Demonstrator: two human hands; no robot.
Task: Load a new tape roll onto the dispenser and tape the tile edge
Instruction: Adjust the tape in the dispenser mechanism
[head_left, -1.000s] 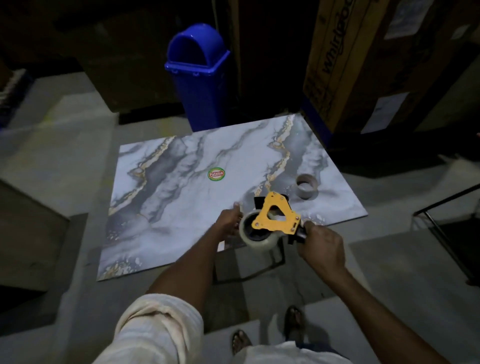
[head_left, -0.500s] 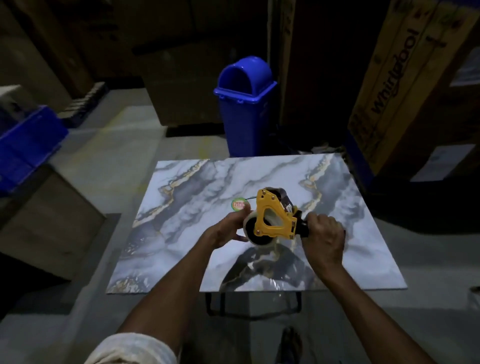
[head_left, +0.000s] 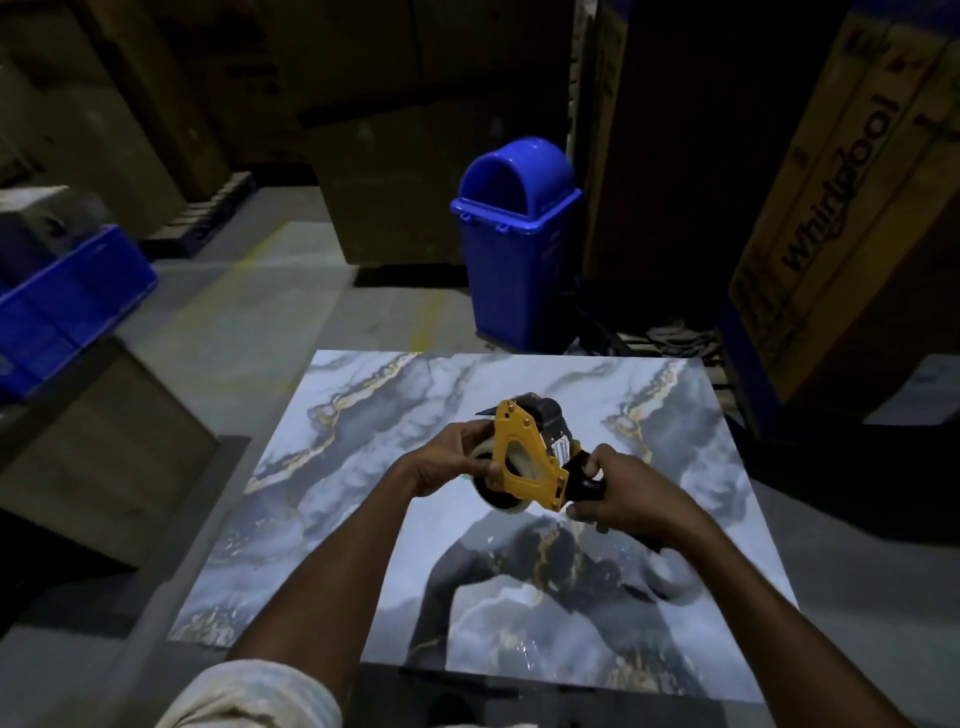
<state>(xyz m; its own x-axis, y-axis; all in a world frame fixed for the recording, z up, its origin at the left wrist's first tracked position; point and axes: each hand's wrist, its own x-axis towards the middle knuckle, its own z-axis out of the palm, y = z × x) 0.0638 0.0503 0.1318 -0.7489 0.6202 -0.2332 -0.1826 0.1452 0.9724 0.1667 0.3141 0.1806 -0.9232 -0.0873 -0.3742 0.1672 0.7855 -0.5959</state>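
Above the tile (head_left: 363, 545), the right hand (head_left: 631, 501) is closed on the dispenser (head_left: 524, 462) handle while the left hand (head_left: 449, 462) pinches the roll (head_left: 493, 491), seemingly seated; loading looks nearly done, so next the tape end needs threading forward.

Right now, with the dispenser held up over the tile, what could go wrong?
The yellow tape dispenser is in mid-air above the glossy marble-patterned tile; a slip could chip it. The left hand grips the clear tape roll near the dark blade end, risking a nick. Dim light hides the tape's loose end.
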